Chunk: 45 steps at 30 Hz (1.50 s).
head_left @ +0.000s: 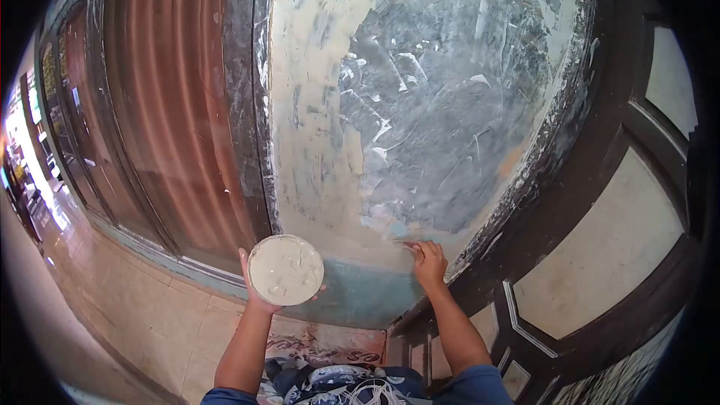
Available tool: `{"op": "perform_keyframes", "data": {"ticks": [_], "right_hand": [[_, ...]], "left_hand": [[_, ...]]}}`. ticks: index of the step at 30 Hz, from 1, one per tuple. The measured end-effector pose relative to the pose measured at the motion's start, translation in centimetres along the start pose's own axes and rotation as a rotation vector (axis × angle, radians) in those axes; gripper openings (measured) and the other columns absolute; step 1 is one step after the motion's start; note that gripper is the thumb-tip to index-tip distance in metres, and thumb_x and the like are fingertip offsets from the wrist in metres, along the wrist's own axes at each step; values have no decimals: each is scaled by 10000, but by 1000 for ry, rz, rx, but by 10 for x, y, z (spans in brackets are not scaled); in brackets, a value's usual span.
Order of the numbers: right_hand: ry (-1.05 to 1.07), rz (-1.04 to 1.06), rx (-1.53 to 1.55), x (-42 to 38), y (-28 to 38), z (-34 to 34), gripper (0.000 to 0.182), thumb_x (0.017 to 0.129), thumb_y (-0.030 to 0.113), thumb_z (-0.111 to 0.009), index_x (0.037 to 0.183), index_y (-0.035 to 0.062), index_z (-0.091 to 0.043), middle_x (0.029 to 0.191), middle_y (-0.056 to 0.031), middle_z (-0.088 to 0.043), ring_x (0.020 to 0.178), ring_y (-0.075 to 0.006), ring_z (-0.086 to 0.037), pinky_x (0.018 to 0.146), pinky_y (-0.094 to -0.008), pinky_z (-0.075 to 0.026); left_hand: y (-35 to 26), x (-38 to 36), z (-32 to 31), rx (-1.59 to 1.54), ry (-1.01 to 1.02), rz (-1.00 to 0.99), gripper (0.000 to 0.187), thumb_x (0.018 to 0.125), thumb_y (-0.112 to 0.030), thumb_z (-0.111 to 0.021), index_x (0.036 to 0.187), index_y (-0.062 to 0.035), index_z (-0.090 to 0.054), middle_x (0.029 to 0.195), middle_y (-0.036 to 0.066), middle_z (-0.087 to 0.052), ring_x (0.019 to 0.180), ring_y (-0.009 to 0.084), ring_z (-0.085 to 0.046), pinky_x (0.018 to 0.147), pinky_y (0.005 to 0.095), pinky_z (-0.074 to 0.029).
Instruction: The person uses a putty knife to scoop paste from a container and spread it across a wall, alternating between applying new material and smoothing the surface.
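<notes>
My left hand (262,303) is wrapped round a round tub (323,274) from below and the side. Off-white putty (285,270) fills it, with an uneven, marked surface. In my right hand (430,264) is a thin putty knife (405,243), its handle gripped and its blade at the lower wall, mostly hidden or too small to make out. The wall (442,157) before me has a bare grey patch with white smears. Cream putty covers its left side and the strip below the patch. Lower down, a blue-green painted band (360,292) shows.
Left of the wall stands a dark-framed window (172,105) with reddish-brown curtains behind glass. A dark wooden door with pale panels (600,255) is close on the right. Tiled floor (165,315) runs along the left, and a reddish mat with lettering (337,343) lies at my feet.
</notes>
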State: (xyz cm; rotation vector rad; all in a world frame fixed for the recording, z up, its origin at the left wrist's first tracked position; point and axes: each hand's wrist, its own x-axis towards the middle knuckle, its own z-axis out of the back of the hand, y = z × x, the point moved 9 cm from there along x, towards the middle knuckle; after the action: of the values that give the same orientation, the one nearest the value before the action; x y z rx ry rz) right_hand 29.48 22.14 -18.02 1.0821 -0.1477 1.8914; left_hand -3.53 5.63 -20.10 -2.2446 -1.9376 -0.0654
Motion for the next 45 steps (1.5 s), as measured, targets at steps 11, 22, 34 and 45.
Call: {"op": "perform_keyframes", "data": {"ticks": [11, 22, 34, 45], "right_hand": [[-5, 81, 1, 25, 27, -1, 157, 867, 64, -722, 1023, 78, -739, 963, -70, -721, 928, -338, -671, 739, -474, -554], [52, 180, -26, 32, 38, -11, 117, 891, 88, -725, 1006, 86, -744, 958, -67, -727, 906, -336, -678, 736, -462, -558], [-52, 205, 5, 31, 46, -3, 179, 839, 54, -726, 1011, 97, -751, 953, -58, -726, 896, -330, -676, 713, -457, -566], [-42, 229, -42, 36, 53, 7, 225, 778, -15, -708, 974, 90, -741, 923, -66, -720, 870, -339, -674, 713, -461, -563]], "left_hand": [[7, 1, -4, 120, 100, 54, 1202, 724, -1014, -459, 1614, -210, -384, 1607, 290, -393, 1253, 776, -427, 861, 887, -445], [3, -6, -4, 106, 22, 1, 1192, 724, -1008, -467, 1600, -202, -409, 1590, 281, -425, 1243, 761, -452, 849, 890, -443], [4, 2, -5, 144, -14, -1, 1206, 713, -1032, -429, 1594, -208, -418, 1564, 290, -453, 1205, 769, -476, 793, 862, -472], [8, 9, -5, 42, 154, 80, 1242, 705, -1045, -416, 1630, -219, -352, 1627, 279, -374, 1325, 748, -385, 954, 884, -393]]}}
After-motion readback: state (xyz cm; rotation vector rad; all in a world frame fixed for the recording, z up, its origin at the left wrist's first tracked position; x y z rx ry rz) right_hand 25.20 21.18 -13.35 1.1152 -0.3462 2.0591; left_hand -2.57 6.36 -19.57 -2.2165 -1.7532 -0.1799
